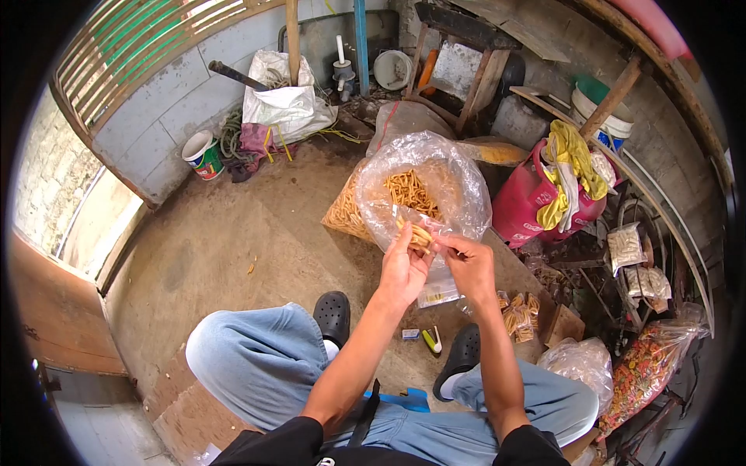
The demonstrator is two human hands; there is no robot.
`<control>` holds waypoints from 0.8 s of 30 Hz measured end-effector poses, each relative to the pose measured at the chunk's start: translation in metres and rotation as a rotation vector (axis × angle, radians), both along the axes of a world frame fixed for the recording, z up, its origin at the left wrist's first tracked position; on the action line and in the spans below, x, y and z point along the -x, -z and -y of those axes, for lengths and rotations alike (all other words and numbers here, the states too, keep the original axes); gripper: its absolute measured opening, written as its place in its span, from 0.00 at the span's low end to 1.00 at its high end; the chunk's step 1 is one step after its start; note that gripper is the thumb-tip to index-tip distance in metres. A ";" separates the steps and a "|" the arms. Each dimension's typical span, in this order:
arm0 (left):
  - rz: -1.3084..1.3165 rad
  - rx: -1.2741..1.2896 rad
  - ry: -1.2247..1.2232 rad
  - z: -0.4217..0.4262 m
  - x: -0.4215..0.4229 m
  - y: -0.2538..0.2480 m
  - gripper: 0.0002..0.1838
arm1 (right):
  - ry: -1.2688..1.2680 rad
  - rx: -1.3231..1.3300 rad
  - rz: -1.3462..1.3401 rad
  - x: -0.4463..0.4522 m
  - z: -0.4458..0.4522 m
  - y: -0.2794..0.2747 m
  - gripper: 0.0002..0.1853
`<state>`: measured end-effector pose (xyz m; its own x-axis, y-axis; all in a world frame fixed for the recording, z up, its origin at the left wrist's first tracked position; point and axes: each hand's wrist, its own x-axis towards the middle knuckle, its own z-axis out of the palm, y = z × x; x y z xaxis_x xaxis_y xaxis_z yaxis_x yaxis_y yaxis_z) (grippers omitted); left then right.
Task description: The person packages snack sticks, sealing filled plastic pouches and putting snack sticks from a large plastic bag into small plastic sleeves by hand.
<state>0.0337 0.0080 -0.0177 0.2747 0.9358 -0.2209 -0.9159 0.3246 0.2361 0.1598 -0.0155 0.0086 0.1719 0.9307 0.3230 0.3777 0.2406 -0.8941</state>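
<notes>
My left hand (400, 273) is closed around a small clear plastic bag of snack sticks (420, 237). Fingertips of my right hand (471, 270) pinch the same bag at its right side. Just beyond both hands stands a large clear plastic bag (468, 182), its mouth wide open, with many loose golden-brown snack sticks (408, 192) inside. Below my hands lies a stack of flat clear bags (439, 289), partly hidden by my wrists. Between my shoes, a yellow-green stapler (431, 340) and a small blue-and-white box (410, 334) rest on the floor.
Several filled snack packets (521, 317) lie right of my right forearm. A pink barrel (519, 198) draped with yellow cloth stands at the right. A bag of colourful snacks (649, 369) leans at lower right. Farther back are a white sack (284, 109) and a paint bucket (203, 155).
</notes>
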 end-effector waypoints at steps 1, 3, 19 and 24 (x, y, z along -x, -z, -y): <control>0.000 0.001 0.002 0.000 0.000 -0.001 0.13 | -0.061 -0.013 0.032 -0.001 0.001 -0.002 0.11; -0.016 -0.020 0.039 0.001 0.000 -0.005 0.13 | -0.031 0.021 0.033 -0.002 0.002 -0.005 0.10; 0.091 -0.056 0.125 0.000 0.011 -0.010 0.24 | -0.152 -0.279 0.388 -0.012 -0.002 -0.009 0.12; 0.098 -0.005 0.150 -0.002 0.009 -0.001 0.26 | -0.108 -0.346 0.516 -0.014 -0.004 0.003 0.14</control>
<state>0.0249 0.0104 -0.0168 0.4312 0.8837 -0.1819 -0.8760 0.4583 0.1500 0.1733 -0.0113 0.0058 -0.1755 0.7607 0.6250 0.6968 0.5444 -0.4670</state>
